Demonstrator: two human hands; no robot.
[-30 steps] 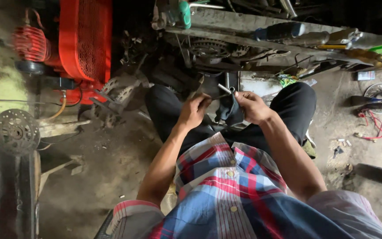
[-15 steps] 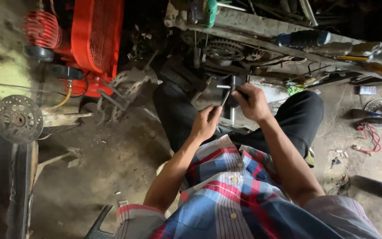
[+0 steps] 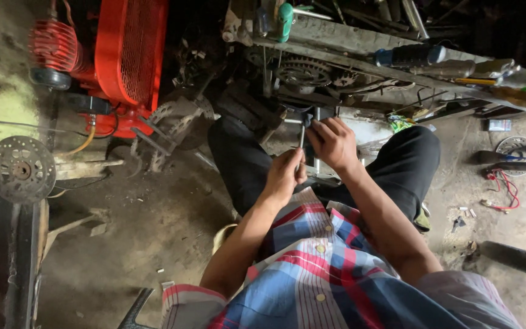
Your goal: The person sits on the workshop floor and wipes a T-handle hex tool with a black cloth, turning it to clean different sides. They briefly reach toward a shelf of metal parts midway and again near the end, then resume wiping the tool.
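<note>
Hands (image 3: pixel 284 175) (image 3: pixel 334 143) on metal tool (image 3: pixel 301 137), w/ workbench (image 3: pixel 360 45)

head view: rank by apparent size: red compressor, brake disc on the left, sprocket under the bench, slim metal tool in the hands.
1. red compressor
2. brake disc
3. sprocket, looks close to the disc, and sits farther off, so this pair is unsure
4. metal tool, thin, held by left hand and right hand

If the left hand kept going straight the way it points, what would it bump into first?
Probably the right hand. The left hand points up along the thin metal tool toward it and the dark part, though depth is unclear.
</note>
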